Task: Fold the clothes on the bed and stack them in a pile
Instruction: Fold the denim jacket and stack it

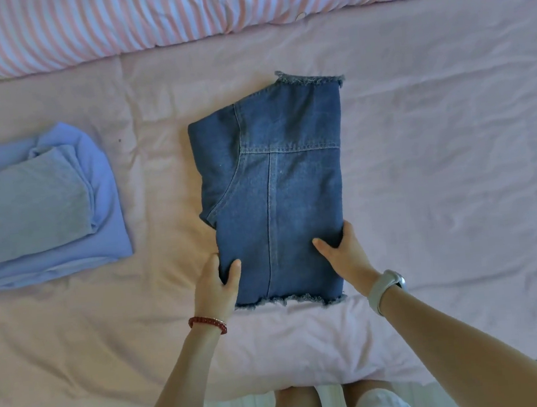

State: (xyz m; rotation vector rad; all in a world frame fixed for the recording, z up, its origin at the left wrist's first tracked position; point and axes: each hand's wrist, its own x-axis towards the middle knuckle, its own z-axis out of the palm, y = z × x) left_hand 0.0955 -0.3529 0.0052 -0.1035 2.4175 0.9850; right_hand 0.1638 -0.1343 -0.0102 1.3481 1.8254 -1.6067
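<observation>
While the denim shorts (273,196) lie folded in half lengthwise mid-bed (420,156), both hands pinch the near corners.
Left hand (217,283) and right hand (340,252) each clamp thumb over, fingers under, likely to fold the hem away. Folded blue pile (41,205) waits well apart at left as the stack. No readable labels or writing.

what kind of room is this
Most likely a bedroom: the person's hands work on a bed covered by a pink sheet, a pink-and-white striped duvet lies along its far edge, and folded clothes sit beside a denim garment.
</observation>
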